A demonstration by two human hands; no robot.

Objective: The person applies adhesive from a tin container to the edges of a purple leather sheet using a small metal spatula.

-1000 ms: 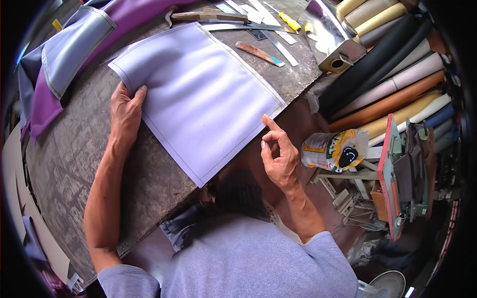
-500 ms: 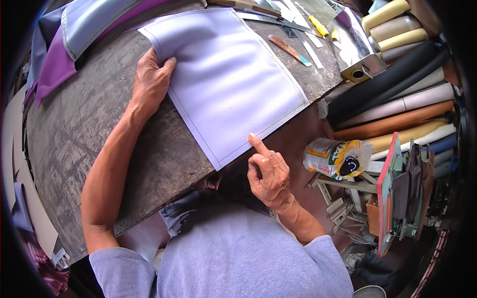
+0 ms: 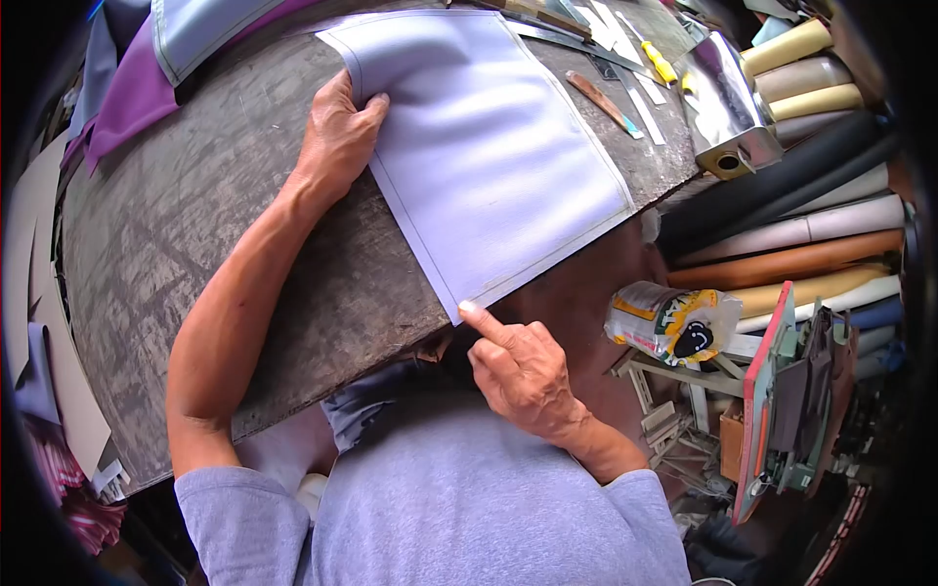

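Observation:
A lavender sheet [image 3: 489,166], like leatherette, lies on the worn dark table with a line running along its borders. Its near end juts past the table edge, and its upper left part curls up. My left hand [image 3: 342,132] is closed on the sheet's left edge, thumb showing and the other fingers partly hidden. At the sheet's near corner, the outstretched index finger of my right hand [image 3: 523,366] touches the border. The other fingers of that hand are curled and hold nothing visible.
Beyond the sheet lie a wooden-handled knife [image 3: 604,103], a metal ruler [image 3: 576,44] and a yellow-handled tool [image 3: 660,63]. A shiny metal box [image 3: 723,103] stands at the table's right corner. Material rolls [image 3: 791,249] are stacked at right; purple fabric [image 3: 132,127] lies far left.
My right index finger has slid left along the sheet's near edge to its corner. My left hand keeps its hold on the left edge. The whole view has shifted slightly.

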